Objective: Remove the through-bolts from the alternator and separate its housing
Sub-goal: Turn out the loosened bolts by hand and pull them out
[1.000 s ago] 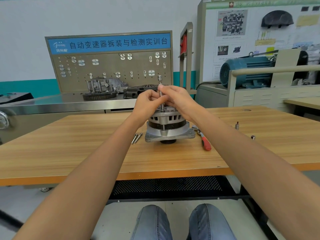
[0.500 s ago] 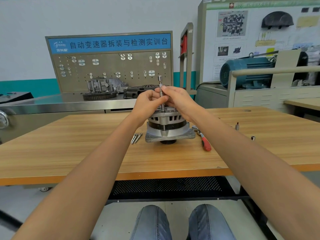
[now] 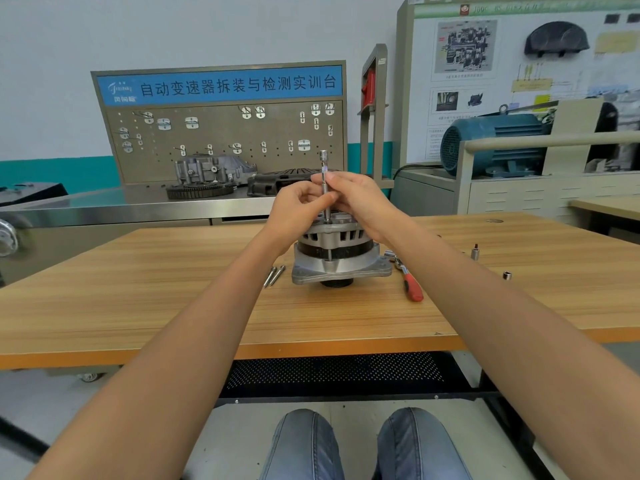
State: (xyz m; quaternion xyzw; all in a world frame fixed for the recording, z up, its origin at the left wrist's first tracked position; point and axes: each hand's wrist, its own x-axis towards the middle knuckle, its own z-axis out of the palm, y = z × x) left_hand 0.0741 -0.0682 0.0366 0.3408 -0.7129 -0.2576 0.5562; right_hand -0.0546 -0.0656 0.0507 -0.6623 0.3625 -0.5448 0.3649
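Both forearms are stretched forward over the wooden worktop (image 3: 173,289). A slim, upright steel extension bar (image 3: 325,188) is pinched between the fingers of the left hand (image 3: 298,209) and the right hand (image 3: 360,202), above the alternator (image 3: 337,258). The ribbed, cast-metal alternator is stood on the worktop, with two loose through-bolts (image 3: 274,276) laid just beside it on its left.

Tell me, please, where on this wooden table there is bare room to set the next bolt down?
Bare patches: the near strip in front of the alternator, and the left end beyond the two loose bolts. Crowded: right of it, with the ratchet and small sockets.
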